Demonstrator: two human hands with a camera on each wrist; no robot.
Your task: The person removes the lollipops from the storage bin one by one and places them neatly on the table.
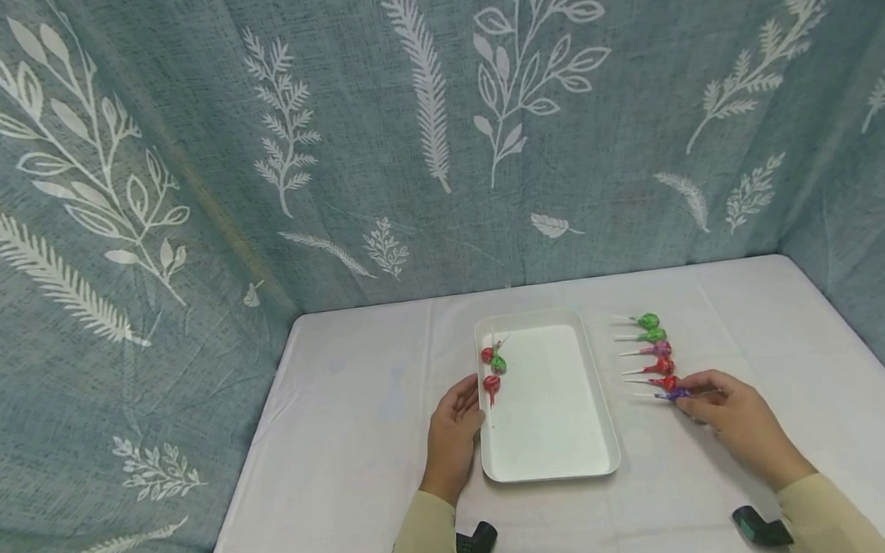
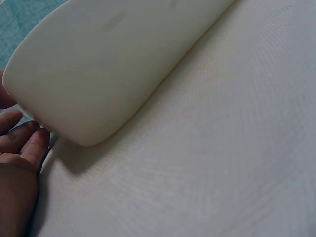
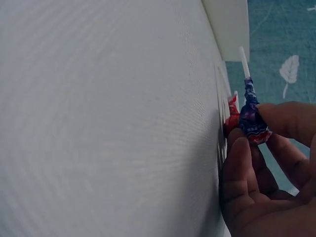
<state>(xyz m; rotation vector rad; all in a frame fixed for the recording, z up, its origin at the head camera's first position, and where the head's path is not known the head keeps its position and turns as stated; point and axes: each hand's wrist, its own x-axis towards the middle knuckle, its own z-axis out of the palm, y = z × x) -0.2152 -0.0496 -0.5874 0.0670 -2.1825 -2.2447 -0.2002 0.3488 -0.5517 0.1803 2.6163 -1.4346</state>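
Note:
In the head view my right hand point(image 1: 738, 415) pinches a purple-blue wrapped lollipop point(image 1: 674, 395) at the near end of a row. Up close in the right wrist view, thumb and fingers grip the head of that lollipop point(image 3: 253, 121), its white stick pointing up, with a red lollipop point(image 3: 232, 118) just behind. My left hand point(image 1: 453, 439) rests with its fingers against the left side of a white tray point(image 1: 608, 435); the left wrist view shows fingertips point(image 2: 39, 140) by the tray's outer wall point(image 2: 94, 84). Inside the tray lie a green lollipop point(image 1: 498, 364) and two red ones point(image 1: 491, 384).
Beyond the held lollipop, the row has red ones point(image 1: 661, 367), a pink-purple one point(image 1: 660, 349) and green ones point(image 1: 648, 321), sticks pointing left. A white cloth point(image 1: 360, 414) covers the table. Patterned blue-green curtains point(image 1: 376, 146) stand behind and at both sides.

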